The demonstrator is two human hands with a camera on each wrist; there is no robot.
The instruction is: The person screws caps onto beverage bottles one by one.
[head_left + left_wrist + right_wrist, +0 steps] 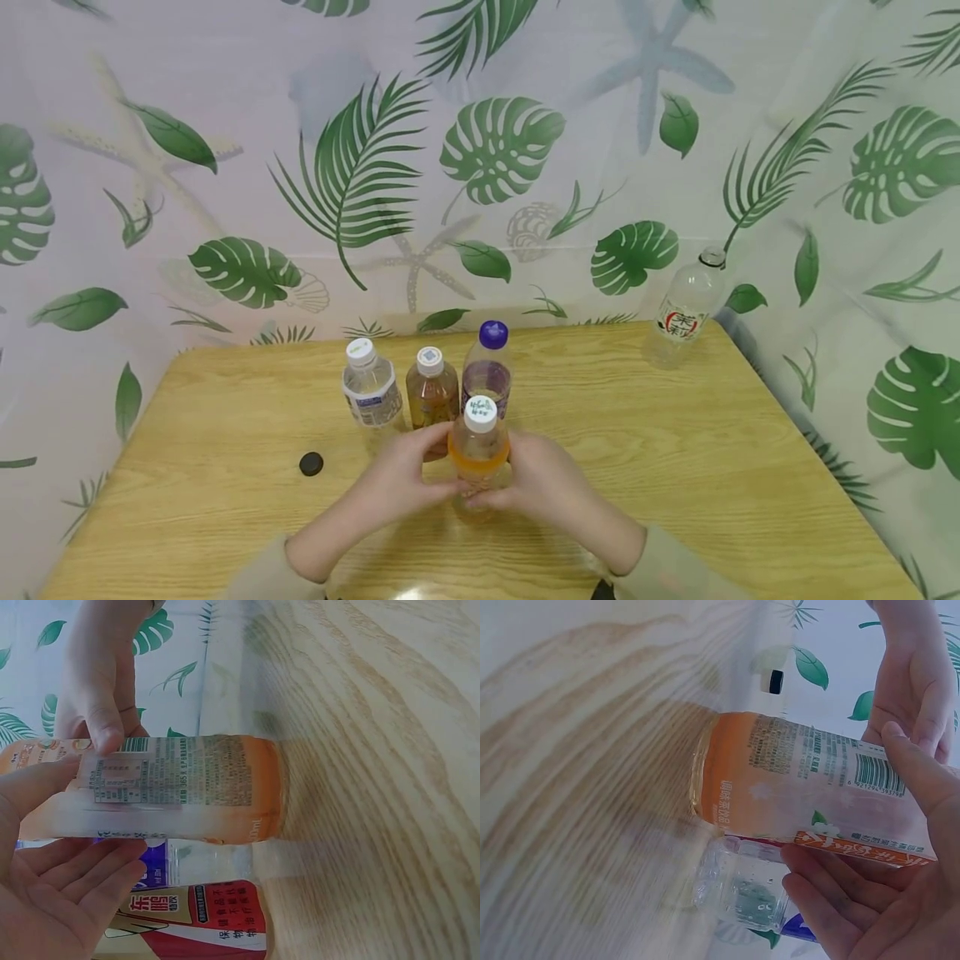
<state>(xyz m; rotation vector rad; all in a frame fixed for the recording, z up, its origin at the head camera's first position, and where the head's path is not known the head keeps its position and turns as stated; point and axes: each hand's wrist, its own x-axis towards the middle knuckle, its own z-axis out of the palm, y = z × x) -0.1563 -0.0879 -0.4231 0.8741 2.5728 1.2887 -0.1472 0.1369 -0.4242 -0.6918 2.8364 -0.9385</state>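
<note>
A plastic drink bottle (480, 458) with a white cap and an orange band stands upright near the front middle of the table. My left hand (408, 468) holds it from the left, and my right hand (543, 473) from the right. In the left wrist view, the left thumb lies across the bottle's printed label (172, 776), with the fingers on its far side. The right wrist view shows the right thumb over the same bottle (780, 780) near its barcode, the fingers bent behind. Part of the bottle is hidden by the hands.
Close behind stand a clear white-capped bottle (372, 396), a bottle of brown drink (432, 392) and a purple-capped bottle (489, 367). A capless clear bottle (684, 310) stands at the back right corner. One black cap (311, 464) lies on the wooden table (225, 500), left of the hands.
</note>
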